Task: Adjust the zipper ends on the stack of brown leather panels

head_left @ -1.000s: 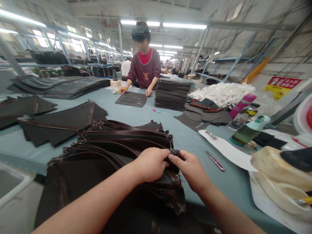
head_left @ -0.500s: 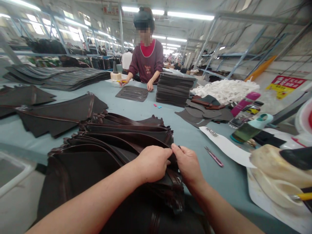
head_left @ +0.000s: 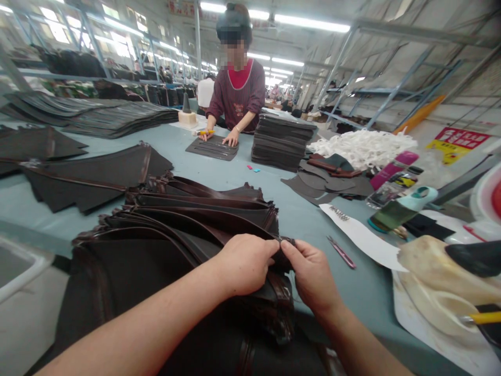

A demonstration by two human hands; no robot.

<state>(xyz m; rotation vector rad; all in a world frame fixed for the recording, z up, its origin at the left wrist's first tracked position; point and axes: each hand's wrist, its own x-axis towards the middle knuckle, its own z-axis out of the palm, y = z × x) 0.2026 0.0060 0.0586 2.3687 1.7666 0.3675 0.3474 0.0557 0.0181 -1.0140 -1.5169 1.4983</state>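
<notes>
A thick pile of dark leather-like panels (head_left: 136, 261) with brown bound edges lies in front of me, its layers bulging and folded over. My left hand (head_left: 246, 263) is closed in a pinch on the edge of one panel at the pile's right end. Right beside it, my right hand (head_left: 311, 266) pinches the corner of the same panel between thumb and fingers. The fingertips of both hands nearly meet. Loose threads hang from the panel ends below them. To the right, a pair of thread snips (head_left: 341, 253) lies on the table.
Across the table (head_left: 219, 175) a co-worker (head_left: 237, 99) bends over a slotted dark piece (head_left: 211, 148), holding a yellow tool. A tall stack of dark pieces (head_left: 279, 141) stands beside it. Bottles, white strips (head_left: 360, 149) and a stained container (head_left: 434, 261) crowd the right side.
My right hand has shifted slightly right and down, drawing the panel corner a little from my left hand. The co-worker's hand now rests flat on the slotted piece.
</notes>
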